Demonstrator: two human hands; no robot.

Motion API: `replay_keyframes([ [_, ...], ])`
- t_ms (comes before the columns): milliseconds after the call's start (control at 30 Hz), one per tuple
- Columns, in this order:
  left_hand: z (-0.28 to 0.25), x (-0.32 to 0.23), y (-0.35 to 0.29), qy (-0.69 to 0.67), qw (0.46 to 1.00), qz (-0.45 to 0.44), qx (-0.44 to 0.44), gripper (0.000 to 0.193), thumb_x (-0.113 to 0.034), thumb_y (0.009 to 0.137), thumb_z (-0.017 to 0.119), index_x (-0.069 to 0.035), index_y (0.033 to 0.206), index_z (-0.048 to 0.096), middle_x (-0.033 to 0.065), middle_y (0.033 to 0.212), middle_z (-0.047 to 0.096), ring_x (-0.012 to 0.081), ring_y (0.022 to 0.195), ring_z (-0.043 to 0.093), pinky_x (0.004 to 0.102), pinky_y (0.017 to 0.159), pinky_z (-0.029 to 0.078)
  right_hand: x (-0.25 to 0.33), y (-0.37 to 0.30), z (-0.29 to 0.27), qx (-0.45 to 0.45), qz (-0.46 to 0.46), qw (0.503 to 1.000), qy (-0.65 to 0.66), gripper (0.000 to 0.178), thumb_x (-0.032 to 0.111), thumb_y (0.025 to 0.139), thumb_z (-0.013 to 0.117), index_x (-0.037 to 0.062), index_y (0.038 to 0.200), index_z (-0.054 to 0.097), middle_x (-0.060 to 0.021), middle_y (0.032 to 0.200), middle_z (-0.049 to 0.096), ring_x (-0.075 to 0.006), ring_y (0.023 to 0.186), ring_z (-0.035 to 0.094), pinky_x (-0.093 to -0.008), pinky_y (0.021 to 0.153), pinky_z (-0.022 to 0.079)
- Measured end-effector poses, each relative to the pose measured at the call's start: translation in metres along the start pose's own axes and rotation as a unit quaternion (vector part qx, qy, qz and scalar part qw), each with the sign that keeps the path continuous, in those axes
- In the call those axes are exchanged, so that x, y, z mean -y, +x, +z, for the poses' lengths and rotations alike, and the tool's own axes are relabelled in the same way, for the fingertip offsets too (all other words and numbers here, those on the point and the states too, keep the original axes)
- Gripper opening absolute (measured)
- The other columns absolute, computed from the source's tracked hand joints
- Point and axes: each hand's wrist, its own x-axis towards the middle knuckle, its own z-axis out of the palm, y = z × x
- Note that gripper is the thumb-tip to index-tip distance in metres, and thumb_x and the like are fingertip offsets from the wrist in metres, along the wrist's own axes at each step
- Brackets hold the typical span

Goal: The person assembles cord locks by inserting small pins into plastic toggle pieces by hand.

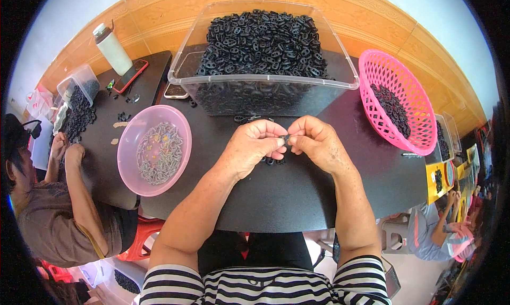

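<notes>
In front of the large clear bin, my left hand (254,145) and my right hand (317,142) meet, fingertips nearly touching. Both are closed in a pinch on one small black plastic piece (287,139), mostly covered by the fingers. A few more black pieces (272,160) lie on the table just under my hands. The clear plastic bin (265,81) behind them is heaped with black oval pieces (263,42) that have two holes each. To the left, a pink bowl (127,169) holds many small grey pieces (159,153), too small to name.
A pink lattice basket (425,111) with black pieces stands at the right, beside a clear container (451,138). A bottle (113,50) and phone (130,76) lie far left. At the left, a person (58,215) works at a pile of black pieces (79,116). Others sit far right.
</notes>
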Motion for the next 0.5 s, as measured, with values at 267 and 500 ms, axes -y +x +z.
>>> replay_keyframes([
  [267,-0.0003,0.0019,0.0007,0.017,1.0,0.011,-0.003,0.013,-0.001,0.079,0.058,0.001,0.091,0.056,0.0074,0.083,0.06,0.0139,0.072,0.059,0.0258,0.065,0.051,-0.0022,0.0017,0.0047,-0.003,-0.001,1.0,-0.013,0.008,0.0,0.08,0.055,0.0038,0.087,0.054,0.0005,0.074,0.056,-0.0071,0.063,0.053,-0.0215,0.058,0.045],
  [500,-0.0024,0.0034,0.0027,-0.007,1.0,0.002,-0.001,0.013,-0.002,0.079,0.058,0.0,0.092,0.056,0.0074,0.083,0.06,0.014,0.071,0.059,0.0262,0.066,0.05,0.0,0.002,0.0031,0.011,0.031,0.998,0.054,0.017,0.001,0.081,0.053,0.0026,0.099,0.052,-0.0015,0.077,0.057,-0.0091,0.066,0.054,-0.0229,0.061,0.046],
])
